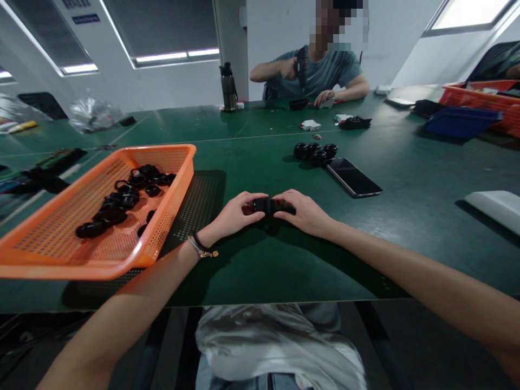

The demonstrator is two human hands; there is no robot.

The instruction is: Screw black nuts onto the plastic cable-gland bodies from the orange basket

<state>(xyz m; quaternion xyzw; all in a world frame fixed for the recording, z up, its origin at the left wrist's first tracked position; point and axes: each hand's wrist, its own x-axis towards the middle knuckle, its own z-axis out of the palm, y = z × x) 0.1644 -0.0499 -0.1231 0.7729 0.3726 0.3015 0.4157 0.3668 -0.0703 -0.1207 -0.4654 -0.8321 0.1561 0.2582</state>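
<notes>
Between my two hands, just over the green table (244,271), is a small black rounded plastic part (266,206); its exact kind does not show. My left hand (239,211) pinches its left end, thumb below and fingers above. The right end sits in the closed fingers of my right hand (300,211). Fingers cover both ends, so only the middle is visible. To the left stands an orange perforated basket (134,260) with several glossy black parts (114,208) in it. Beyond my right hand, several round black pieces (318,154) lie in a cluster.
A phone (354,177) lies right of the cluster. Across the table a co-worker (312,76) holds a dark tool. A bottle (228,89) stands at the back. A blue bin (463,122) and a red crate (487,97) are at far right, a white object (495,208) nearer.
</notes>
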